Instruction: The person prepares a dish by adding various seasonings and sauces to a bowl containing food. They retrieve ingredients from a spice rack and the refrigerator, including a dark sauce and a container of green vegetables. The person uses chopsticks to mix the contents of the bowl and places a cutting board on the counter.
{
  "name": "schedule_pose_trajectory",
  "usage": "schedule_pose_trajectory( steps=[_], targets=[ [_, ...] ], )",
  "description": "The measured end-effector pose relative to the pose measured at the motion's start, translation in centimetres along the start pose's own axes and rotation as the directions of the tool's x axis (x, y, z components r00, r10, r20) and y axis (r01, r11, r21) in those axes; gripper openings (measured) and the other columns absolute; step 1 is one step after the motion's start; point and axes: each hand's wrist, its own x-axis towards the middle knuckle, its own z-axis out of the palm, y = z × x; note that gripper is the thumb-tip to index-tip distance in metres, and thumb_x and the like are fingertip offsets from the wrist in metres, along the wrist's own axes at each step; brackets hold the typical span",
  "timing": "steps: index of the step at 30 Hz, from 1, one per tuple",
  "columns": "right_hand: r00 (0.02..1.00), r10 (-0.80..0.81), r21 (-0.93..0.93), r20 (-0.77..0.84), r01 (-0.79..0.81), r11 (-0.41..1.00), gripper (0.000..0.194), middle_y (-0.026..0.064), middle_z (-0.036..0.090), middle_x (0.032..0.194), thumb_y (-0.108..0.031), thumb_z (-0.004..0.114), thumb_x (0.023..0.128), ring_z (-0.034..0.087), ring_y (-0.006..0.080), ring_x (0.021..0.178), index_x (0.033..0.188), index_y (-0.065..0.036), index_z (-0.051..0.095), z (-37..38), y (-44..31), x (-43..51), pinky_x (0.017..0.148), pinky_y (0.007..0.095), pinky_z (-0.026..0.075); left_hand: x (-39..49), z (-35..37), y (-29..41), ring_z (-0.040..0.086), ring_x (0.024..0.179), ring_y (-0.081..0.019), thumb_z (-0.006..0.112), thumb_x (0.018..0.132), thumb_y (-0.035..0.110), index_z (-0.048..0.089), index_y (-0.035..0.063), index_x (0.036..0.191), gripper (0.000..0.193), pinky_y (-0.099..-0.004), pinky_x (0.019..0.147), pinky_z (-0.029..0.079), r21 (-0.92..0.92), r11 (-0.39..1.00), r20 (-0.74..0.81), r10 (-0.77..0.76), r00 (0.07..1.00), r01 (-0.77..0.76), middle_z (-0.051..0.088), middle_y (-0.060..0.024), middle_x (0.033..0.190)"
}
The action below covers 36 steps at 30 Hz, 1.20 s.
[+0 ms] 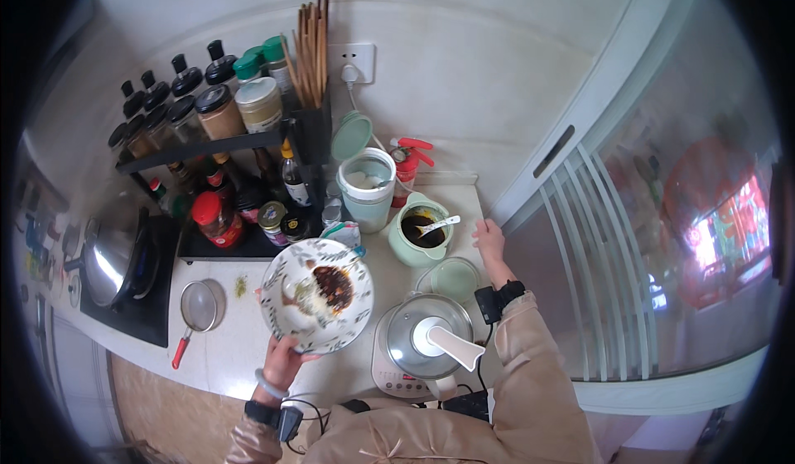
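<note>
My left hand [284, 363] grips the near rim of a white plate [292, 327] with a leaf pattern, held over the counter. On the plate lie a dark chunky sauce [334, 289], a white powder and some greenish flakes [303, 297]. At the counter's right edge is my right hand [489, 242], its fingers bent and partly hidden; no object shows in it. Just left of that hand stands a pale green pot [410, 249] holding dark oily sauce, with a patterned white spoon [440, 224] leaning in it. A round green lid [455, 279] lies in front of the pot.
An electric kettle with a glass lid [407, 333] stands nearest me. Behind are an open pale green canister [367, 206], a small fire extinguisher [407, 166] and a black spice rack [205, 152]. A red-handled strainer [200, 305] and a wok [115, 259] lie left. A sliding door [559, 265] borders the right.
</note>
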Motion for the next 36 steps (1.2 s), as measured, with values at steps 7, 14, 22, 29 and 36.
schedule_pose_trajectory(
  steps=[7, 14, 22, 29, 36],
  targets=[
    [0.818, 0.531, -0.112, 0.220, -0.520, 0.847, 0.039, 0.0238, 0.067, 0.097, -0.029, 0.042, 0.099, 0.070, 0.0283, 0.083, 0.100, 0.005, 0.060, -5.8, 8.2, -7.1, 0.070, 0.0369, 0.057, -5.0, -7.4, -2.4, 0.063, 0.106, -0.0357, 0.047, 0.082, 0.003, 0.042, -0.0021, 0.135, 0.053, -0.0452, 0.075, 0.063, -0.042, 0.997, -0.182, 0.053, 0.982, -0.062, 0.057, -0.0185, 0.124],
    [0.702, 0.461, 0.384, 0.542, -0.696, 0.607, 0.029, 0.0197, 0.068, 0.097, -0.021, 0.048, 0.098, 0.069, 0.0272, 0.084, 0.106, 0.004, 0.059, -5.1, 7.3, -11.4, 0.073, 0.0338, 0.057, -6.8, -10.7, -5.1, 0.063, 0.107, -0.0327, 0.047, 0.085, 0.005, 0.047, -0.0002, 0.130, 0.046, -0.0437, 0.079, 0.062, -0.047, 0.995, -0.272, 0.071, 0.960, -0.087, 0.058, -0.0163, 0.124],
    [0.822, 0.348, 0.543, 0.451, -0.562, 0.624, 0.015, 0.0082, 0.063, 0.083, -0.016, 0.059, 0.090, 0.060, 0.0160, 0.069, 0.093, -0.001, 0.063, -3.5, 7.3, -11.2, 0.061, 0.0281, 0.051, -7.2, -11.6, -6.2, 0.064, 0.106, -0.0317, 0.048, 0.085, 0.005, 0.049, 0.0009, 0.129, 0.044, -0.0422, 0.078, 0.062, -0.043, 0.996, -0.290, 0.067, 0.955, -0.083, 0.060, -0.0153, 0.123],
    [0.965, -0.260, -0.039, -0.018, 0.259, 0.965, 0.010, 0.0112, 0.057, 0.070, -0.008, 0.062, 0.078, 0.058, 0.0199, 0.061, 0.077, 0.000, 0.056, -7.0, -3.4, -10.0, 0.055, 0.0356, 0.047, -7.6, -11.0, -6.8, 0.065, 0.104, -0.0313, 0.048, 0.084, 0.005, 0.050, 0.0001, 0.128, 0.044, -0.0414, 0.077, 0.062, -0.068, 0.992, -0.315, 0.083, 0.946, -0.109, 0.061, -0.0146, 0.121],
    [0.256, -0.894, -0.461, 0.369, 0.885, 0.063, 0.013, 0.0126, 0.052, 0.083, -0.004, 0.061, 0.069, 0.055, 0.0282, 0.081, 0.079, -0.003, 0.053, -3.1, -12.1, -9.4, 0.073, 0.0378, 0.046, -7.3, -10.5, -7.0, 0.065, 0.105, -0.0319, 0.048, 0.085, 0.005, 0.049, -0.0019, 0.129, 0.045, -0.0424, 0.078, 0.062, -0.097, 0.989, -0.286, 0.084, 0.954, -0.116, 0.061, -0.0158, 0.121]
  ],
)
